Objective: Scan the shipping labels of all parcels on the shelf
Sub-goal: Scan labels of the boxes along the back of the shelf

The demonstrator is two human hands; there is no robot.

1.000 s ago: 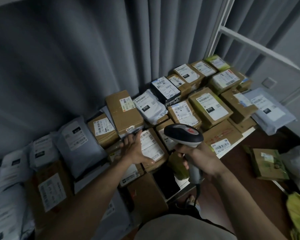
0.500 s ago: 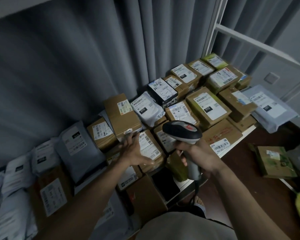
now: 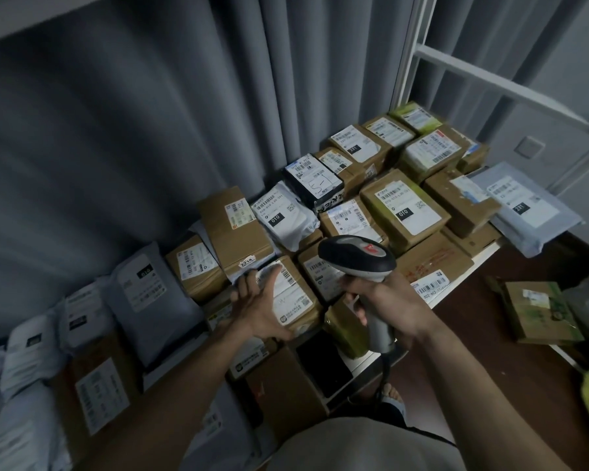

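right hand (image 3: 385,300) clenched round handheld barcode scanner (image 3: 357,254), head over the front-row boxes. left hand (image 3: 262,307) spread open, resting on a brown box's label (image 3: 288,290), gripping nothing. parcels crowd the white shelf (image 3: 463,283). advice: uncover barcode, aim square, steady the box.

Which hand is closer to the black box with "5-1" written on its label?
Left, narrowly. The left hand lies below-left of the black box, on a brown parcel; the right hand grips the scanner below-right.

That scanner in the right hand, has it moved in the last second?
Yes. The scanner has edged forward over the brown parcel, toward the 010-labelled box.
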